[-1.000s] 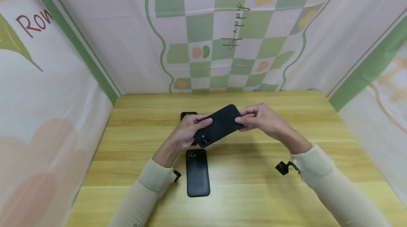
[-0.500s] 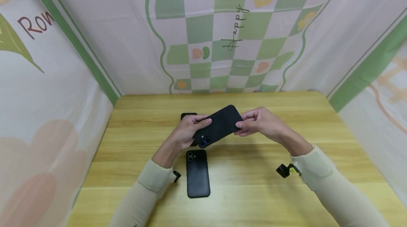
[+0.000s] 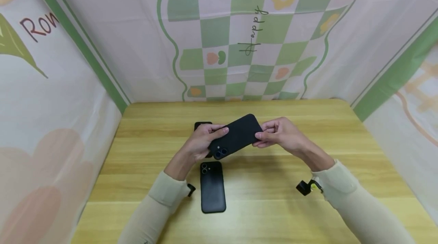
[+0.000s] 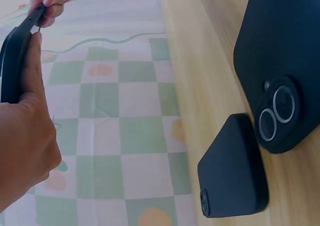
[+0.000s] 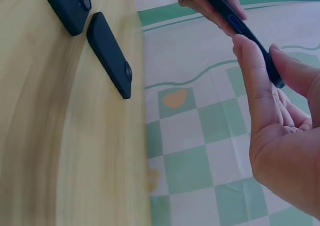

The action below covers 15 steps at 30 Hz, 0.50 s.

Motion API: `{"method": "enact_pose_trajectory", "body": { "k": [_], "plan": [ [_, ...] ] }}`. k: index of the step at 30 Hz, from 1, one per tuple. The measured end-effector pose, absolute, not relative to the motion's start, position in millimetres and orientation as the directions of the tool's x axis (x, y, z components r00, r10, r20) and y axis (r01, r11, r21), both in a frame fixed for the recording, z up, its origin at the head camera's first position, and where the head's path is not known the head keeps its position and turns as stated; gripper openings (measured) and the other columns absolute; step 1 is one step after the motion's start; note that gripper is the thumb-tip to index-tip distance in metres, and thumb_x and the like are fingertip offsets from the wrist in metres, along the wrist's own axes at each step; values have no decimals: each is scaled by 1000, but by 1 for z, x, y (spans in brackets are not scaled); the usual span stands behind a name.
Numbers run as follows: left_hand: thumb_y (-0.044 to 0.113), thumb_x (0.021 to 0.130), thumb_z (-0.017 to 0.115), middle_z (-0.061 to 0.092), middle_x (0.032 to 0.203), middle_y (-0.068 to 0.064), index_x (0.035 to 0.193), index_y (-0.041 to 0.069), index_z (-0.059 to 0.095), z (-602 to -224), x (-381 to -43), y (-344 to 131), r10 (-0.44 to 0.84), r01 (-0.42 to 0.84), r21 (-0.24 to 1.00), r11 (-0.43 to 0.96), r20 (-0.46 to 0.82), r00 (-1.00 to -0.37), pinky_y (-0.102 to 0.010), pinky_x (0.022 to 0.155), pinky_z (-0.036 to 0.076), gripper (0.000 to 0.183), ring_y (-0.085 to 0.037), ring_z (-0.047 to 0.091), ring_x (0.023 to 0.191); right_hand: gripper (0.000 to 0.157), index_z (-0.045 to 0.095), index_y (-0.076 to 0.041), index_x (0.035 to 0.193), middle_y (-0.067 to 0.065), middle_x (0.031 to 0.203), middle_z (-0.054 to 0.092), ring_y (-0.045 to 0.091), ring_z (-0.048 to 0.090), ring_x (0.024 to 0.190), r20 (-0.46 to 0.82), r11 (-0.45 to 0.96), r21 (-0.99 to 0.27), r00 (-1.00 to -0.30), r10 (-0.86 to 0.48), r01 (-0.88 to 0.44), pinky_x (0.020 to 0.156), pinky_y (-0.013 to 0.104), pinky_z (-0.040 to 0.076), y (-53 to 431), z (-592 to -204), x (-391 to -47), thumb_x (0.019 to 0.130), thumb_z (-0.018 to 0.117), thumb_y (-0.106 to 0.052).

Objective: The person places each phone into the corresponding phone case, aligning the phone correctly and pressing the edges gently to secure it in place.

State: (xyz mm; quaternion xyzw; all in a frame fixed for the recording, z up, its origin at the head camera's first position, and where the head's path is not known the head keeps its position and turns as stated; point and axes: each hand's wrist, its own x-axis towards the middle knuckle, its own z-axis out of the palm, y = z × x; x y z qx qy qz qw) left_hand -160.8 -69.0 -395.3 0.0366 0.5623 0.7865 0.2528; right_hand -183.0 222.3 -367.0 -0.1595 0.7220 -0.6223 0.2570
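A phone in a matte black case [image 3: 236, 135] is held tilted above the table, its camera end toward the lower left and its back facing up. My left hand [image 3: 203, 141] grips the camera end, thumb on the back and fingers beneath. At the opposite end, my right hand [image 3: 280, 135] pinches a corner between thumb and fingers. In the left wrist view, the edge of the held phone [image 4: 20, 50] looks bent or parted near the right fingers; the gap is hard to make out. The right wrist view shows the phone's thin side [image 5: 245, 33] with a button.
A second black phone [image 3: 213, 189] lies back up on the wooden table [image 3: 273, 213], nearer the body. A third black phone [image 3: 203, 124] lies farther off, mostly hidden by my left hand. Printed curtains [image 3: 143, 46] stand at the back and both sides.
My right hand has shifted slightly down and its fingers have re-set on the phone's corner. The left hand and the phone have barely moved.
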Motion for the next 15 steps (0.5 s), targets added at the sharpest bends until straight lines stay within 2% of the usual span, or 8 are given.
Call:
{"method": "enact_pose_trajectory", "body": {
  "k": [8, 13, 15],
  "plan": [
    [13, 110, 60, 60, 146, -24, 150, -4, 53, -391, -161, -68, 367, -381, 871, -310, -260, -893, -31, 90, 62, 44, -32, 68, 125, 16, 68, 13, 106, 19, 96, 80, 29, 80, 90, -143, 71, -990, -856, -496, 125, 84, 43, 63, 218, -373, -178, 101, 70, -2],
    [14, 110, 60, 58, 148, -22, 149, -4, 51, -390, -159, -65, 313, -366, 832, -418, -246, -917, -30, 97, 59, 45, -29, 64, 131, 8, 71, 7, 103, 15, 96, 78, 28, 80, 94, -121, -81, -981, -878, -463, 177, 88, 40, 62, 216, -380, -175, 103, 67, 0],
    [13, 110, 60, 58, 149, -21, 149, -5, 50, -391, -159, -63, 296, -349, 815, -464, -228, -927, -30, 100, 58, 45, -29, 63, 134, 10, 70, 4, 97, 13, 92, 77, 27, 80, 95, -100, -145, -972, -885, -454, 184, 89, 39, 62, 215, -383, -173, 104, 64, 1]
  ]
}}
